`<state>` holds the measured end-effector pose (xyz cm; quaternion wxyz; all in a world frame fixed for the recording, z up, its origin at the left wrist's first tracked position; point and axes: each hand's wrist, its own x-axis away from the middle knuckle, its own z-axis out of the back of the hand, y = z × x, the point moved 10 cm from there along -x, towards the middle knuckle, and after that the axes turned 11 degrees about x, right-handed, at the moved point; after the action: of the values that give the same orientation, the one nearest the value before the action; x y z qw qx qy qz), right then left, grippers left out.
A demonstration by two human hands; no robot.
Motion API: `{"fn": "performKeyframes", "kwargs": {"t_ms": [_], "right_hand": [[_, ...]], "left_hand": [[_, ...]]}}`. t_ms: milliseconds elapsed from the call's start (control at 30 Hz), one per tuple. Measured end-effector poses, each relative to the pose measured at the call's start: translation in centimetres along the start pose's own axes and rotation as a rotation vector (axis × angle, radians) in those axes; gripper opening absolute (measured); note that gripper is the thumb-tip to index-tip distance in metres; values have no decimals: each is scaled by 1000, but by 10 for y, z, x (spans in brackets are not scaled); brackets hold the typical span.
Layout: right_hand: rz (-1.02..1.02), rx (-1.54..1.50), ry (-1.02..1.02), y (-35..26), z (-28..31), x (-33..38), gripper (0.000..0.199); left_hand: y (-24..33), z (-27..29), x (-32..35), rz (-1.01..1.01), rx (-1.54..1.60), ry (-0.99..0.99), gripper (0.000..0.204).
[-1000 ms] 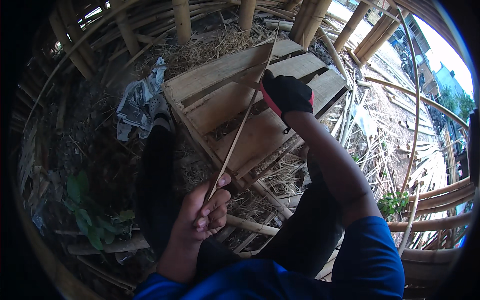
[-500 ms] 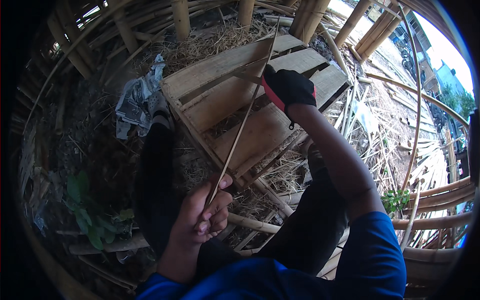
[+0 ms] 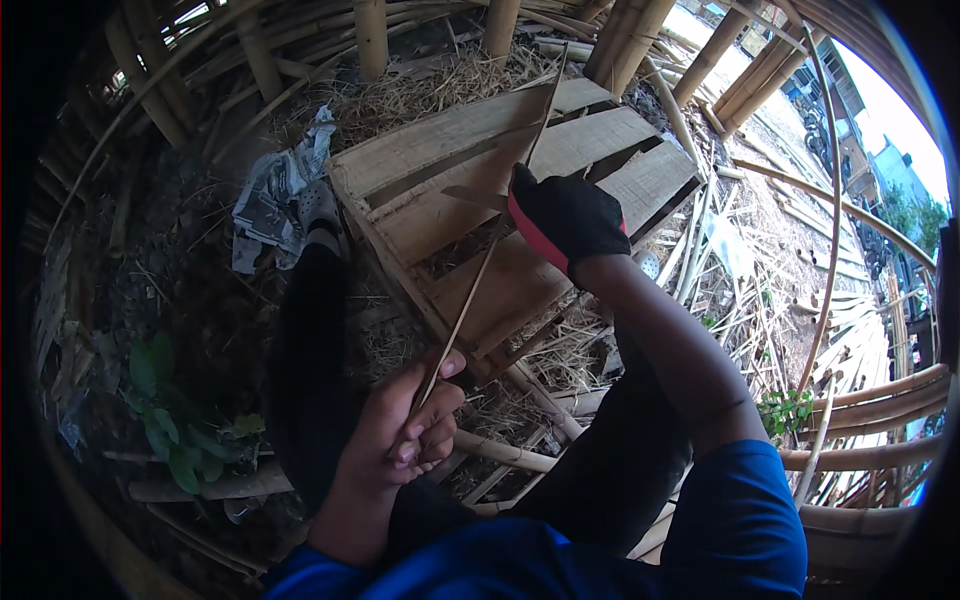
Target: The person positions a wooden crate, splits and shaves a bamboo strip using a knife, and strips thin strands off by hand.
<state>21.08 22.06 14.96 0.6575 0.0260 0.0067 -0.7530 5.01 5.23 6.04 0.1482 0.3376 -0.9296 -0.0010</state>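
My bare left hand (image 3: 405,425) is closed around the lower end of a long, thin bamboo strip (image 3: 466,308). The strip slants up and away to the right, over a slatted wooden crate (image 3: 525,285). On my right hand (image 3: 572,222) is a black glove with a red-pink edge. That hand is closed on a knife (image 3: 474,197), whose blade points left across the strip; the handle is hidden inside the glove. Where the blade meets the strip, my gloved fingers cover part of it, and I cannot tell whether the strip is pinched there.
Crumpled newspaper (image 3: 270,205) lies left of the crate beside my shoe (image 3: 319,207). Bamboo posts (image 3: 370,40) stand behind, with straw (image 3: 440,88) at their feet. Cut bamboo pieces (image 3: 840,345) are heaped at right. A leafy green plant (image 3: 165,415) grows at lower left.
My right hand has come slightly nearer and to the left along the strip, and more of the knife blade shows. The left hand keeps its hold in nearly the same place.
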Motion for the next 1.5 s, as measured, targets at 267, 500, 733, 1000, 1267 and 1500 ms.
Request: {"fn": "performKeyframes", "kwargs": {"t_ms": [267,500,733,1000,1267,1500], "right_hand": [[101,-39,-87,-32,5,40,67],[410,-138,-169,-10,-13,22,43],[833,85,-105,-45,13,97,31],[618,-46,-101,-47,15,115,30],[783,48,228,-53,17,140,23],[529,120,234,-36,19,106,27]], "left_hand": [[2,3,-5,-8,5,19,22],[-2,-2,-5,13,-36,52,22],[-4,-2,-6,-71,-143,89,25],[-10,-4,-11,-125,-247,79,34],[-29,4,-11,-74,-332,112,31],[-34,-6,-5,-53,-373,178,40]]}}
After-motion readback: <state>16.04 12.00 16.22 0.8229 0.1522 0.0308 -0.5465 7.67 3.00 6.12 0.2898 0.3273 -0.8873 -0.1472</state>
